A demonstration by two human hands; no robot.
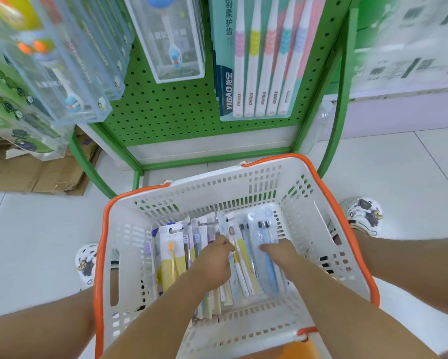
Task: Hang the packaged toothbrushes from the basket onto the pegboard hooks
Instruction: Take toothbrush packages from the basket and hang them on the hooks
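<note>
A white plastic basket (129,229) with orange handles sits on the floor in front of me, holding several packaged toothbrushes (172,257). Both my hands reach down inside it. My left hand (213,260) has its fingers curled around the edge of a pack with yellow and white brushes (243,268). My right hand (280,252) grips a clear pack with blue and black-headed brushes (263,234). The green pegboard (165,99) stands behind the basket, with hung packs above it.
Clear boxed children's toothbrushes (176,42) and a five-brush multipack (259,60) hang on the pegboard. More boxed packs (49,68) crowd the upper left. Flattened cardboard (36,172) lies on the tile floor at left. My feet in patterned clogs (362,213) flank the basket.
</note>
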